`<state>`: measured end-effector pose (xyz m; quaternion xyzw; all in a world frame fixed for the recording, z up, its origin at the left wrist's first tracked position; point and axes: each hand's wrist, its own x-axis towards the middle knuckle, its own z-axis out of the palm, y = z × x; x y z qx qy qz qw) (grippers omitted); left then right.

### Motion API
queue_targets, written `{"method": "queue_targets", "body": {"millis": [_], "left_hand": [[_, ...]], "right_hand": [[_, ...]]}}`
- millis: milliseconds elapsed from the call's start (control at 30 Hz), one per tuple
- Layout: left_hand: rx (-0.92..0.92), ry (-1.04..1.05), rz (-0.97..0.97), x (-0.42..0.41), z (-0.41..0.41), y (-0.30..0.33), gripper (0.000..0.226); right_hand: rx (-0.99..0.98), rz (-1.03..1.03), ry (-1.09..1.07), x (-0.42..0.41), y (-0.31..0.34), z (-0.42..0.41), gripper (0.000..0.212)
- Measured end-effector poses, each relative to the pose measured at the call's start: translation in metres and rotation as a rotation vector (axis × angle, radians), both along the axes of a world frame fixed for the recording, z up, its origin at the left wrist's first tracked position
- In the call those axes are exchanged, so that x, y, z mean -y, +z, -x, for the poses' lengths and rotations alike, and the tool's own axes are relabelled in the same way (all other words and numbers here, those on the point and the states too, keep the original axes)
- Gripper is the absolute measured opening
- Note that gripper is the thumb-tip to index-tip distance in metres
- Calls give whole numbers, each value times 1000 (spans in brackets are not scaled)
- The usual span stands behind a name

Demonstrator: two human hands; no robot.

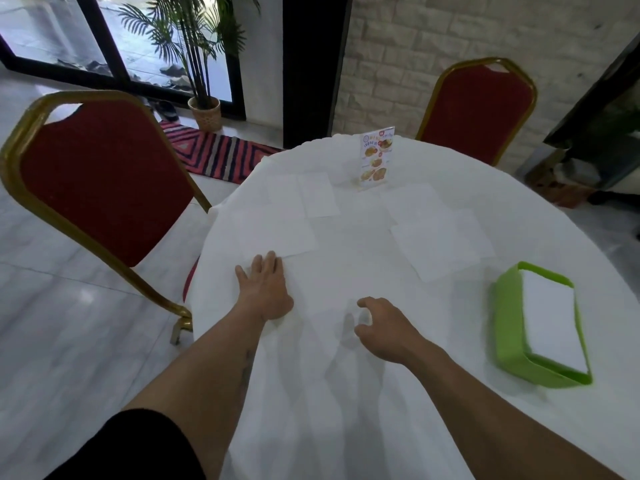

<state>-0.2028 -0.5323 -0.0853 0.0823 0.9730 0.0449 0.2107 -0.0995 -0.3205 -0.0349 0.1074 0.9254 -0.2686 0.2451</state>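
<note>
A round table under a white tablecloth (346, 393) fills the view. My left hand (265, 289) lies flat on the cloth with straight fingers, its fingertips at the near corner of a white napkin (277, 233). My right hand (384, 327) hovers just over the cloth near the middle, fingers loosely curled, holding nothing. Another white napkin (318, 194) lies further back on the left, and a third white napkin (440, 233) lies to the right. A green tray (509, 327) at the right edge holds a stack of white napkins (550, 323).
A clear menu stand (375, 161) is upright at the far side of the table. Two red chairs with gold frames stand at the left (100, 181) and far right (481, 109). A striped rug (214, 150) and a potted palm (204, 112) are beyond.
</note>
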Motion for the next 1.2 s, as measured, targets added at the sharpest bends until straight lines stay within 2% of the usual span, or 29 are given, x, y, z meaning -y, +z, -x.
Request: {"method": "queue_targets", "body": {"millis": [233,500,667,767,867,1000,1167,1200], "left_hand": [[-4,-40,-46,1,8,4,78],[23,-49,21,-8,15,7,77],[-34,-34,3,-13,14,6,67],[-85,-78,-58,-19,0,4,70],[-71,-108,-153,-30,-23,5,78],[-41,-144,-277,-49,-57,5,80],[-38,-229,-451,-79,-103,5,74],[-30,-238,-476,-84,-109,4,73]], "right_hand": [[-6,20,-23,3,6,0,58],[5,63,-45,11,1,0,58],[8,94,-79,9,1,-4,57],[19,108,-135,0,-1,-7,56],[43,215,-309,-13,-3,-14,53],[50,450,-693,-27,-8,-23,47],[61,708,-1043,-44,-10,-42,19],[60,758,-1085,-47,-10,-46,19]]}}
